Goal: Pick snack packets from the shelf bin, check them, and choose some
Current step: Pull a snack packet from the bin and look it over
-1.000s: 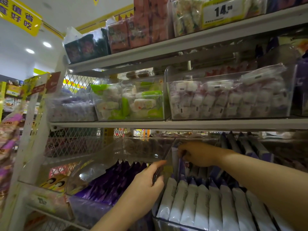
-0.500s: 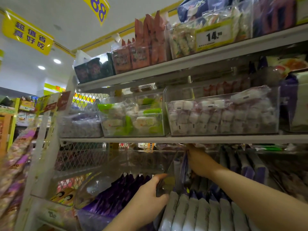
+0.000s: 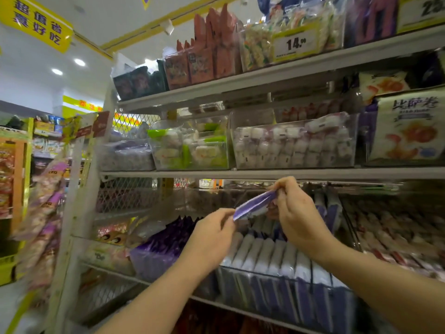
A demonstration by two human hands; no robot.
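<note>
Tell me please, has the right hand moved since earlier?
Yes: the right hand rose from the bin toward the shelf edge above, pinching a purple packet.

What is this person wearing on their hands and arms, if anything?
Nothing that shows. The left hand and right hand have no gloves, rings, watch or bracelet, and no sleeve appears anywhere up to the picture's edge.

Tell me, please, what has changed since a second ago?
The right hand drew a purple packet up out of the bin; the left hand let go of the bin and now pinches the packet's other end. The white packets stay in their row.
</note>
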